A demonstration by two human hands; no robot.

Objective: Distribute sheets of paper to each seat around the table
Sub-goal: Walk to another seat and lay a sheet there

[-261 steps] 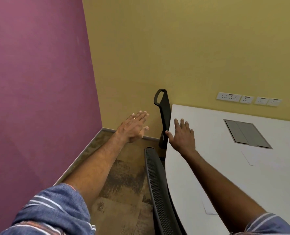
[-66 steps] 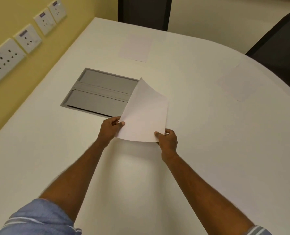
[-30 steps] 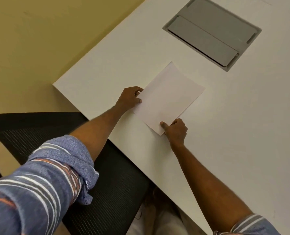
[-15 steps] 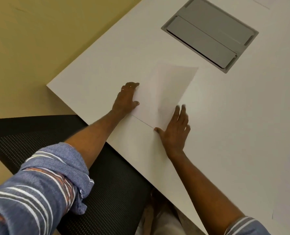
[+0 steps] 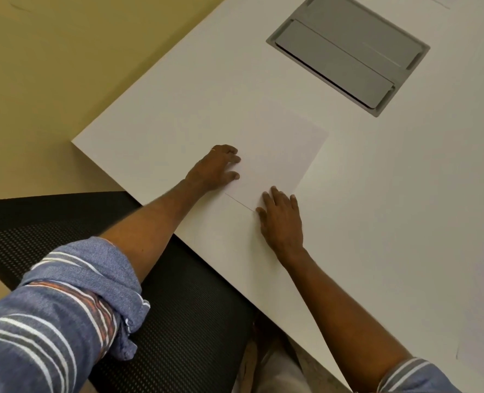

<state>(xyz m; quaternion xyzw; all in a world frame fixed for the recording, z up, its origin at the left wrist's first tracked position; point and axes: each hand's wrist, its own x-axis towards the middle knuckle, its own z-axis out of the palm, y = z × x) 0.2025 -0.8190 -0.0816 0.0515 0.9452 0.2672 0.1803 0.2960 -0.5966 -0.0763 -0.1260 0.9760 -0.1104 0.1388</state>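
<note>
A white sheet of paper (image 5: 280,157) lies flat on the white table (image 5: 391,222), near the table's corner and in front of a black mesh chair (image 5: 184,321). My left hand (image 5: 215,170) rests at the sheet's left edge, fingertips touching it, fingers apart. My right hand (image 5: 282,218) lies palm down at the sheet's near corner, fingers spread, holding nothing. The corner of another sheet (image 5: 439,0) shows at the top edge of the view.
A grey cable hatch (image 5: 348,49) is set into the table beyond the sheet. A yellow wall (image 5: 51,66) runs along the table's left end. The chair sits tucked against the near edge below my arms.
The sheet has gone from held at its corners to lying flat on the table. Both hands let go and opened; my right hand has slid back toward the near corner.
</note>
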